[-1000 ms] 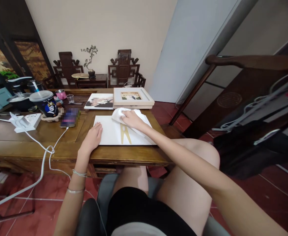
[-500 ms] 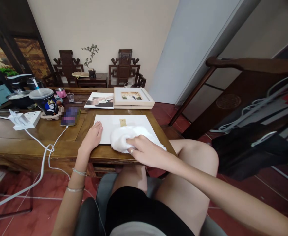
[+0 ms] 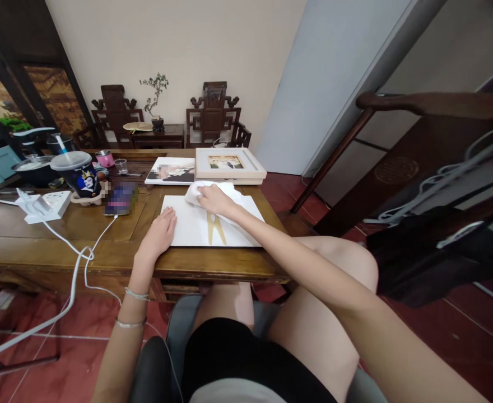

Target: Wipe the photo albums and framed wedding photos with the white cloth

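Note:
A white flat board with a gold stand piece [image 3: 196, 225] lies on the wooden desk [image 3: 82, 224] in front of me. My left hand [image 3: 159, 234] rests flat on the board's left edge, fingers together and holding nothing. Pressing a white cloth [image 3: 200, 191] onto the far edge of the board is my right hand [image 3: 213, 200]. Just beyond the cloth sits a framed photo [image 3: 228, 164], with an unframed photo print [image 3: 171, 170] to its left.
On the desk's left stand a dark lidded cup [image 3: 77, 173], a phone [image 3: 120, 200] on a white cable, a white power strip [image 3: 45, 206], a pink tin and a small glass. Carved chairs stand at the wall. A dark wooden chair [image 3: 418, 145] with cables stands at my right.
My right hand has slid the cloth from the board's near edge back to its far edge, uncovering the gold piece. My left hand has stayed put.

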The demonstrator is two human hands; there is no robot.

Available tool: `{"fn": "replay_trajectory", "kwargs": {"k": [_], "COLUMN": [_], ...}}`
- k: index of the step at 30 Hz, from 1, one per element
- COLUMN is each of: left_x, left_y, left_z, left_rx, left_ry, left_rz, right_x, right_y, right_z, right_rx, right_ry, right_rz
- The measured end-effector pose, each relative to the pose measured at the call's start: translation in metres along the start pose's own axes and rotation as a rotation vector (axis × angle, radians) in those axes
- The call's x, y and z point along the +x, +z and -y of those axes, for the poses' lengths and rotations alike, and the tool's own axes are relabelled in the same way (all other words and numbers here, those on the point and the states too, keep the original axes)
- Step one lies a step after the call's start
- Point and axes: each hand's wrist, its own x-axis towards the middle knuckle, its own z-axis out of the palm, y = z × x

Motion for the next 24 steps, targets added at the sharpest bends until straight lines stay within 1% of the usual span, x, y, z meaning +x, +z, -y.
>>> {"fn": "replay_trajectory", "kwargs": {"k": [2,4,7,11,13,14,15,17,21,24], "left_x": [0.000,0.001,0.001,0.001,0.001,0.001,0.001,0.001,0.001,0.001], "left_y": [0.001,0.002,0.004,0.007,0.007,0.008,0.008,0.007,0.006,0.006], "left_z": [0.000,0.001,0.002,0.006,0.007,0.008,0.008,0.008,0.007,0.007], "left_rx": [0.001,-0.001,-0.005,-0.007,-0.011,-0.013,-0.014,-0.013,-0.017,-0.026], "left_ry": [0.004,0.014,0.026,0.040,0.041,0.040,0.038,0.038,0.045,0.047], "left_rz": [-0.007,-0.015,-0.025,-0.041,-0.048,-0.048,-0.047,-0.042,-0.042,-0.052], "right_x": [-0.002,-0.016,-0.053,-0.109,-0.124,-0.126,-0.124,-0.109,-0.050,-0.008], "right_y": [0.002,0.002,-0.001,-0.011,-0.016,-0.017,-0.018,-0.016,-0.006,-0.001], "right_z": [0.004,0.012,0.026,0.044,0.048,0.048,0.046,0.038,0.016,0.008], "right_rx": [-0.020,-0.028,-0.037,-0.025,0.003,0.024,0.046,0.081,0.054,-0.008], "right_ry": [-0.004,-0.034,-0.096,-0.207,-0.238,-0.237,-0.229,-0.202,-0.113,-0.046], "right_rz": [0.006,0.016,0.039,0.098,0.133,0.144,0.150,0.146,0.080,0.043]}}
